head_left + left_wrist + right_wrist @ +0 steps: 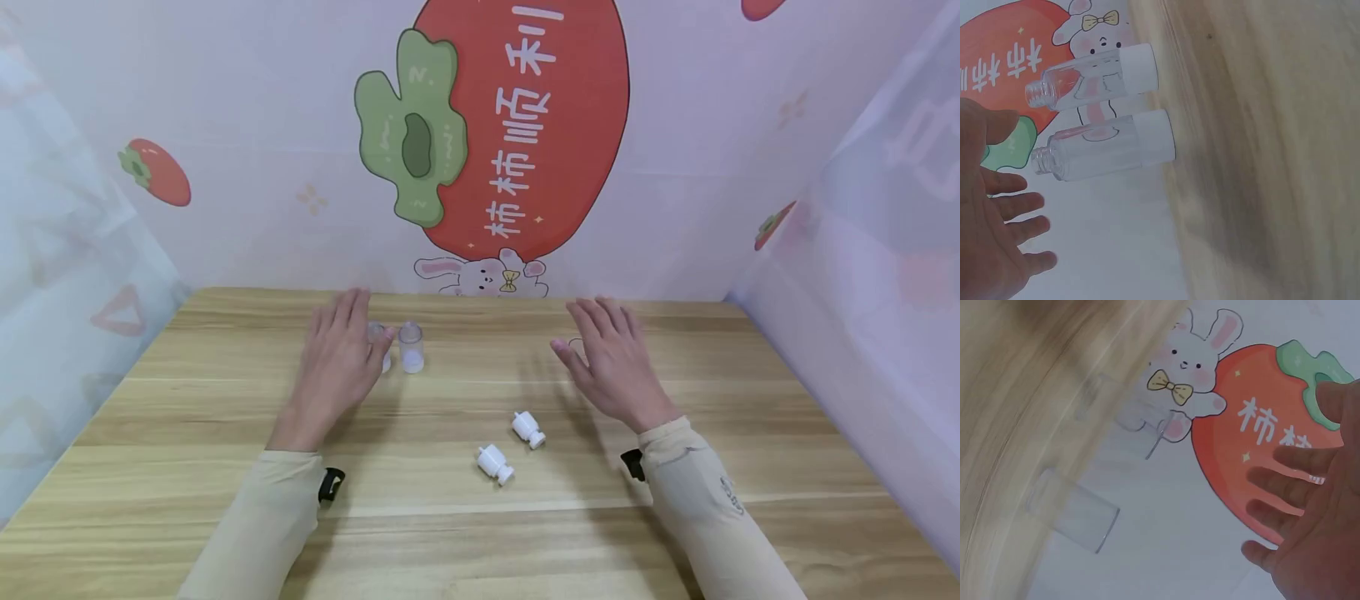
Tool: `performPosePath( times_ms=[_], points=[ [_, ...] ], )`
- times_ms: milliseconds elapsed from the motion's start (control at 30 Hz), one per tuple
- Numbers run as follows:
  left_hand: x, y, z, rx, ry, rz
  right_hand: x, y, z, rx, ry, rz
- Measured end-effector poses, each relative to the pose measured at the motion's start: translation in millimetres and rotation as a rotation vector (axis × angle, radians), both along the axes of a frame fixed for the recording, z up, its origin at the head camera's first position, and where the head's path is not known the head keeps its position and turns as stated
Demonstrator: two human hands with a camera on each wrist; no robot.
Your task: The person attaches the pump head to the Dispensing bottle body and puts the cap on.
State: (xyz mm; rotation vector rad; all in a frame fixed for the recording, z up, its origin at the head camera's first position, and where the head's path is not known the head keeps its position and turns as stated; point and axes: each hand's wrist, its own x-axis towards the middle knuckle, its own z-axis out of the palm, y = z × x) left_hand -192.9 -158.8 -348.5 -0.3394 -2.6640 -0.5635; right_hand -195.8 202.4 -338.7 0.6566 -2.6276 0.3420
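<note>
Two clear small bottles with white bases stand upright near the back of the table. In the head view one bottle [411, 353] shows beside my left hand [337, 354], which partly covers the other bottle [386, 362]. The left wrist view shows both bottles, the nearer bottle [1097, 150] and the farther bottle [1088, 81], with threaded necks and no caps. My left fingers are spread and hold nothing. My right hand [615, 367], fingers extended, holds nothing either. Close to it stand two transparent caps, a nearer cap [1079, 509] and a fainter cap [1138, 412], mostly hidden in the head view.
Two white pump heads, one pump head [528, 429] and another pump head [494, 463], lie on the wooden table [420, 550] between the forearms. A printed cloth [247, 225] with persimmon drawings rises along the back edge. Similar cloth panels flank both sides.
</note>
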Motion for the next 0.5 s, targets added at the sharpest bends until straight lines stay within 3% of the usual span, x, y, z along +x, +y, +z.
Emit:
performPosePath(
  times_ms=[233,500],
  points=[
    [-1.7,-3.6,-2.7,0.18,-0.121,-0.016,7.2,-7.2,5.1,-0.036,-0.035,0.026],
    [-7.3,-7.1,-10.2,0.339,-0.162,-0.044,11.6,-13.6,7.2,-0.029,-0.099,0.031]
  ],
)
